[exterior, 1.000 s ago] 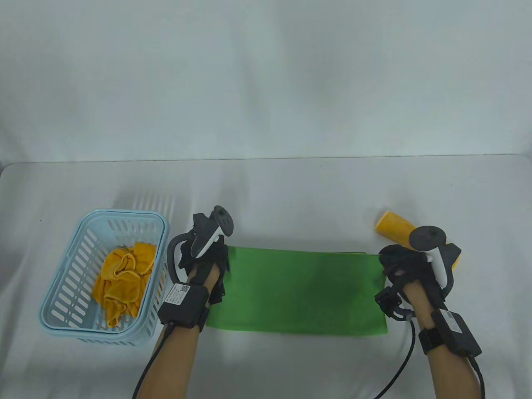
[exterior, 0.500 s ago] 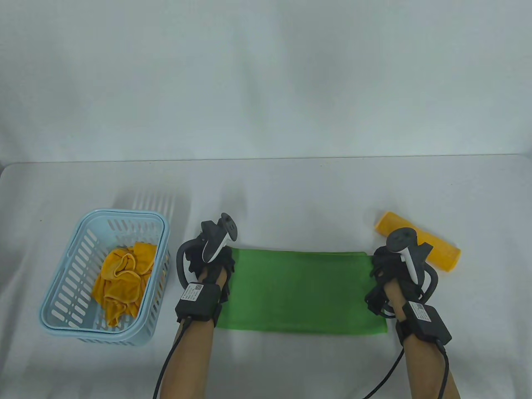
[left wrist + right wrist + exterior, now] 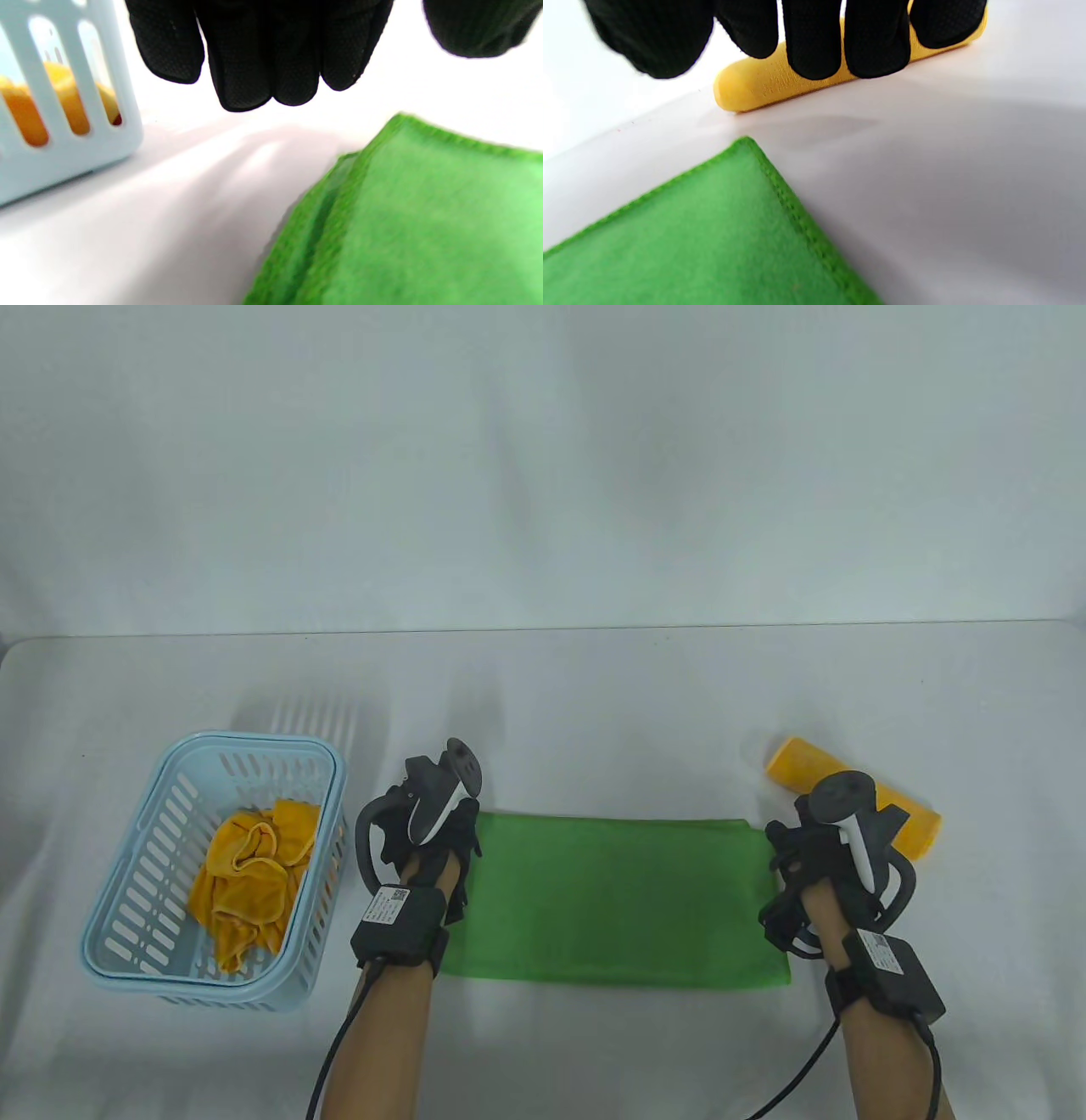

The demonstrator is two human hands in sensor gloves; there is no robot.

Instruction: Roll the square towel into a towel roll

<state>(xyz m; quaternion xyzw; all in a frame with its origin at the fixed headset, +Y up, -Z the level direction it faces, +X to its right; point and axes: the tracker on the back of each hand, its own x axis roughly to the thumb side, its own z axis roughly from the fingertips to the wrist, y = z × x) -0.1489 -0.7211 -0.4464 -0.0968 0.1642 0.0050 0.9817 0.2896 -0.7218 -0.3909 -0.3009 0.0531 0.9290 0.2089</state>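
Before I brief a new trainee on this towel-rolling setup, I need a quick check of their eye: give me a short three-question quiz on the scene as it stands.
1. True or false: the green towel is already rolled up.
2. What lies in the blue basket? A) a crumpled orange cloth B) a green roll C) a bottle
3. Fill in: the yellow towel roll lies on the table beyond the ____ hand.

Key:
1. False. It lies flat and folded, between the left hand and the right hand; in the wrist views the fingers of both hang above the table and pinch nothing.
2. A, the orange cloth.
3. Right.
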